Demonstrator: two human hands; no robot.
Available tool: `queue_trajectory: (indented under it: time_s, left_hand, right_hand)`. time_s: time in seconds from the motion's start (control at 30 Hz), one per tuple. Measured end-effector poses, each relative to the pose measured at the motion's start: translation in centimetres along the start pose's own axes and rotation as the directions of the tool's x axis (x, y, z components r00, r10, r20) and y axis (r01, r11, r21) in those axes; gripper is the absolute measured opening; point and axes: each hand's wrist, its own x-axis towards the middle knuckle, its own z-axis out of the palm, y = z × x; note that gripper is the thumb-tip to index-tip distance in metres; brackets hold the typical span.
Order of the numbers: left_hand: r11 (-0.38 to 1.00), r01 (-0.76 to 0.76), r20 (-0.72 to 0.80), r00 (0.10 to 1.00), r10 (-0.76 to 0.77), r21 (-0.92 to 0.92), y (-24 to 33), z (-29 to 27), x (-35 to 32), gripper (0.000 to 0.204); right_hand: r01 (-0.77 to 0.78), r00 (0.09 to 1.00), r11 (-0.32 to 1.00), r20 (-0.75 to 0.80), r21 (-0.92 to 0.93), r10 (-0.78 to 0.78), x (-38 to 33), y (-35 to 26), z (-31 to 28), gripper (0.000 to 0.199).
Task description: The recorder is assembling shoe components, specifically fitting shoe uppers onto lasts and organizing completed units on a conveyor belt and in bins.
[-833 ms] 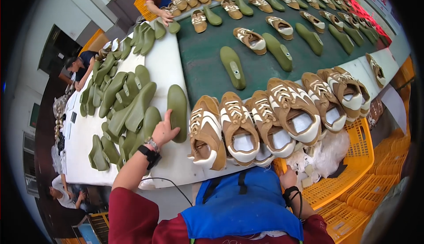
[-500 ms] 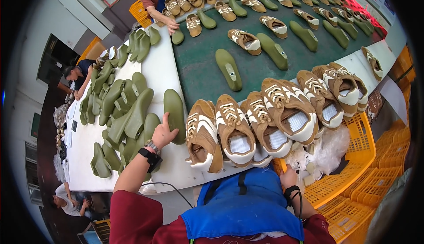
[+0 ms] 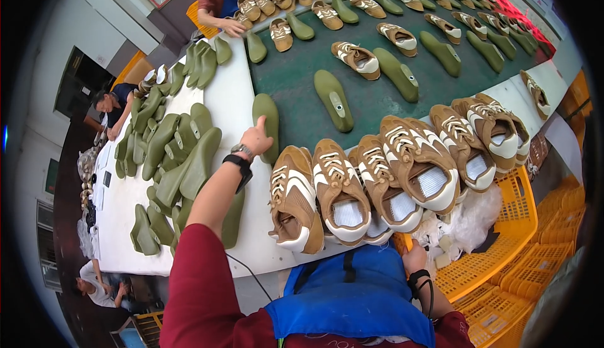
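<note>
Head view: left hand (image 3: 255, 139) touches green shoe last (image 3: 267, 121).

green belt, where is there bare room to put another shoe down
The green belt is bare between the lone green last and the row of brown shoes at the near edge. The white table has a bare strip between the pile of green lasts and the left hand. The near edge and the belt's far end are crowded.

A shoe factory: sneakers (image 3: 340, 190) and green lasts (image 3: 189, 159) line a conveyor belt (image 3: 302, 96) (workers alongside).
</note>
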Motion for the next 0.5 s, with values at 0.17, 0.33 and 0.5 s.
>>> queue_trajectory:
  time_s: [0.17, 0.33, 0.5]
  left_hand:
    - [0.997, 0.036, -0.074, 0.997, -0.031, 0.074, -1.7, 5.1, 4.3, 0.068]
    - [0.988, 0.065, 0.049, 0.996, -0.072, 0.14, 1.8, 3.3, 2.5, 0.072]
    - [0.988, -0.105, -0.049, 0.993, 0.111, 0.112, -6.3, 1.6, 1.9, 0.074]
  right_hand:
    - [0.018, 1.0, 1.0, 0.007, -0.004, -0.018, 0.0, -0.2, 0.2, 0.026]
    - [0.0, 1.0, 1.0, 0.007, -0.001, 0.0, -0.1, 0.3, 0.0, 0.026]
    - [0.118, 0.993, 0.993, -0.022, 0.028, -0.117, 0.3, -1.3, 0.1, 0.022]
